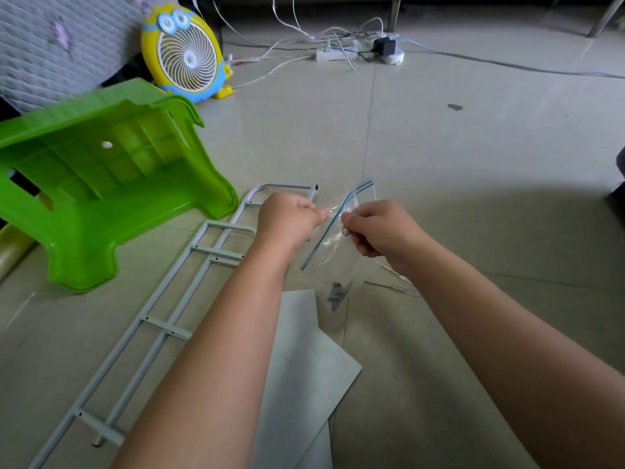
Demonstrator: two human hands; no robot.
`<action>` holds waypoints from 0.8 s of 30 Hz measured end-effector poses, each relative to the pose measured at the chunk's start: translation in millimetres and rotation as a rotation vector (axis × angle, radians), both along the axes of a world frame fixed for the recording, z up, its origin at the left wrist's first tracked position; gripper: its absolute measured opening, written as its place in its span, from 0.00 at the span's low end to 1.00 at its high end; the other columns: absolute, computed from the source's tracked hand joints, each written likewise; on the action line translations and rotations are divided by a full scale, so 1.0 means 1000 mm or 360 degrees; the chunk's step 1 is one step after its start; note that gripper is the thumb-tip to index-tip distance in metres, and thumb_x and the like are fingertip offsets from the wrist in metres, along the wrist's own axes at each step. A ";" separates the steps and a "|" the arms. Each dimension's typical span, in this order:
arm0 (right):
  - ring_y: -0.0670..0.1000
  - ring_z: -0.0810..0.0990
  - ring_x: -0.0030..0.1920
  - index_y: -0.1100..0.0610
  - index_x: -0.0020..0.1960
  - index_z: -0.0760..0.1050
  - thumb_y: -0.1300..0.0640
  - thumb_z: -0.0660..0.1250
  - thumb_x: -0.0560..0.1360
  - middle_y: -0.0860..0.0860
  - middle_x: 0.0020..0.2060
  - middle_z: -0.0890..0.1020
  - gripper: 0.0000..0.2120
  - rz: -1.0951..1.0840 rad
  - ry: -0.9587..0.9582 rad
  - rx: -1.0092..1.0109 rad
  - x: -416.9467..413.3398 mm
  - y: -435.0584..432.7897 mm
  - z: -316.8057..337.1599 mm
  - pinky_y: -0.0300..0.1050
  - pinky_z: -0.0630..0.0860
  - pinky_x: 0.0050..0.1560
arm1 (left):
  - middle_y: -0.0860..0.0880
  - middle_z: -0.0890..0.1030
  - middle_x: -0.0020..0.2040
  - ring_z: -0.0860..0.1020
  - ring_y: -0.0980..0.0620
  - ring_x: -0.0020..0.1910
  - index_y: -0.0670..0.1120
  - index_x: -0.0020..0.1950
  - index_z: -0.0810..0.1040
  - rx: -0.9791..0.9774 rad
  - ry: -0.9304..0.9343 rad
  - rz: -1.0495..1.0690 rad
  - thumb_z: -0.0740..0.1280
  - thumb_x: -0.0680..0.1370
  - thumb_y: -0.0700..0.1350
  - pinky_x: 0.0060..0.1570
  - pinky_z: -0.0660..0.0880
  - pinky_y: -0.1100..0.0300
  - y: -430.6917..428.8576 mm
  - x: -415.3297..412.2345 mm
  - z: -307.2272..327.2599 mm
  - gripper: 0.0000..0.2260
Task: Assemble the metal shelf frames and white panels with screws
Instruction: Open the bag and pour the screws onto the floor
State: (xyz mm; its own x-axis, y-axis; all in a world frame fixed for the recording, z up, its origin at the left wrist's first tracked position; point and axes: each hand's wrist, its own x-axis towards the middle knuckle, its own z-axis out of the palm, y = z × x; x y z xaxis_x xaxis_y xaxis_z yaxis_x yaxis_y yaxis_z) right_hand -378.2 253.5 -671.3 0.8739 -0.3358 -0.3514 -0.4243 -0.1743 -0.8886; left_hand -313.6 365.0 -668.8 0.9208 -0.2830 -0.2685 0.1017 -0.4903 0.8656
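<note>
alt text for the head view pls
The left hand and right hand pinch the top of a clear bag holding dark screws. A metal frame and white panels lie on the floor beneath, with a tipped green stool and a fan to the left.

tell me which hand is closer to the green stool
Left. The left hand pinches one edge of the zip bag, just right of the green stool; the right hand pinches the bag's other edge, farther from it.
</note>
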 end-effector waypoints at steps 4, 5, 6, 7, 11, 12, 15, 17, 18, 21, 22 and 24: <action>0.50 0.65 0.24 0.62 0.31 0.70 0.62 0.61 0.77 0.53 0.25 0.69 0.15 -0.0010 0.0084 -0.0035 0.004 0.000 0.007 0.41 0.63 0.29 | 0.48 0.72 0.27 0.68 0.54 0.23 0.46 0.32 0.73 -0.0021 0.0040 0.0072 0.69 0.74 0.39 0.26 0.63 0.65 0.001 0.002 0.001 0.12; 0.50 0.65 0.24 0.62 0.31 0.70 0.63 0.61 0.76 0.54 0.25 0.69 0.15 -0.0020 0.0092 -0.0025 0.003 -0.001 0.007 0.41 0.63 0.30 | 0.49 0.72 0.27 0.68 0.55 0.21 0.47 0.31 0.73 -0.0012 0.0019 0.0084 0.70 0.73 0.39 0.26 0.63 0.66 0.001 0.002 0.001 0.12; 0.50 0.65 0.23 0.62 0.31 0.70 0.64 0.61 0.76 0.54 0.25 0.69 0.14 -0.0027 0.0099 -0.0019 0.002 -0.002 0.007 0.41 0.64 0.30 | 0.49 0.72 0.27 0.69 0.57 0.19 0.47 0.31 0.72 -0.0009 0.0002 0.0096 0.70 0.73 0.40 0.26 0.65 0.66 0.002 0.002 0.000 0.12; 0.50 0.66 0.23 0.62 0.31 0.70 0.64 0.61 0.76 0.54 0.25 0.69 0.14 -0.0023 0.0105 -0.0027 0.001 -0.003 0.006 0.42 0.64 0.30 | 0.50 0.73 0.28 0.69 0.59 0.18 0.47 0.31 0.72 -0.0003 -0.0008 0.0095 0.70 0.73 0.40 0.26 0.66 0.67 0.002 0.002 0.000 0.12; 0.48 0.68 0.20 0.61 0.31 0.71 0.64 0.61 0.75 0.53 0.24 0.70 0.14 0.0054 0.0099 -0.0144 -0.002 -0.006 0.007 0.41 0.68 0.30 | 0.52 0.73 0.27 0.70 0.60 0.18 0.48 0.30 0.72 0.0077 -0.0098 0.0051 0.70 0.74 0.41 0.28 0.67 0.67 0.002 -0.001 0.000 0.13; 0.47 0.70 0.20 0.61 0.31 0.71 0.64 0.61 0.76 0.53 0.23 0.70 0.14 0.0065 0.0092 -0.0139 -0.002 -0.007 0.009 0.40 0.70 0.30 | 0.52 0.72 0.27 0.70 0.59 0.19 0.48 0.30 0.72 0.0067 -0.0119 0.0050 0.70 0.74 0.41 0.28 0.67 0.67 0.003 -0.001 0.001 0.13; 0.47 0.75 0.23 0.62 0.31 0.70 0.66 0.61 0.76 0.52 0.23 0.70 0.14 0.0067 0.0069 0.0052 -0.004 -0.010 0.013 0.42 0.78 0.34 | 0.52 0.72 0.23 0.69 0.59 0.20 0.47 0.28 0.72 0.0062 -0.0244 -0.0035 0.69 0.74 0.41 0.29 0.66 0.66 0.006 -0.002 0.003 0.15; 0.49 0.76 0.28 0.62 0.32 0.70 0.66 0.60 0.76 0.53 0.26 0.71 0.14 0.0089 0.0018 0.0180 -0.010 -0.015 0.014 0.42 0.79 0.36 | 0.53 0.71 0.18 0.68 0.61 0.18 0.46 0.28 0.72 0.0072 -0.0253 -0.0191 0.68 0.75 0.39 0.25 0.65 0.69 0.008 -0.003 0.004 0.15; 0.49 0.77 0.30 0.62 0.32 0.71 0.66 0.60 0.77 0.54 0.28 0.72 0.14 0.0126 -0.0012 0.0162 -0.013 -0.018 0.013 0.42 0.80 0.36 | 0.53 0.71 0.17 0.68 0.62 0.17 0.46 0.30 0.72 0.0065 -0.0201 -0.0270 0.67 0.75 0.39 0.22 0.64 0.70 0.009 -0.004 0.004 0.14; 0.45 0.76 0.25 0.61 0.34 0.74 0.66 0.60 0.77 0.54 0.27 0.74 0.13 0.0240 0.0005 -0.0076 -0.023 -0.020 0.006 0.36 0.76 0.27 | 0.51 0.75 0.26 0.70 0.64 0.18 0.44 0.33 0.73 0.0195 -0.0137 -0.0516 0.65 0.77 0.36 0.21 0.65 0.72 0.011 -0.005 0.004 0.12; 0.45 0.74 0.22 0.59 0.35 0.74 0.67 0.59 0.77 0.53 0.24 0.74 0.13 0.0261 0.0001 -0.0147 -0.025 -0.019 0.004 0.35 0.72 0.23 | 0.51 0.76 0.29 0.71 0.64 0.19 0.45 0.34 0.73 0.0280 -0.0174 -0.0591 0.64 0.77 0.37 0.25 0.68 0.71 0.012 -0.005 0.004 0.12; 0.45 0.69 0.19 0.57 0.35 0.75 0.68 0.58 0.77 0.51 0.21 0.72 0.14 0.0257 -0.0047 -0.0198 -0.025 -0.016 0.000 0.33 0.66 0.21 | 0.53 0.78 0.31 0.74 0.63 0.24 0.46 0.34 0.72 0.0420 -0.0284 -0.0702 0.64 0.77 0.38 0.31 0.70 0.67 0.013 -0.004 0.007 0.11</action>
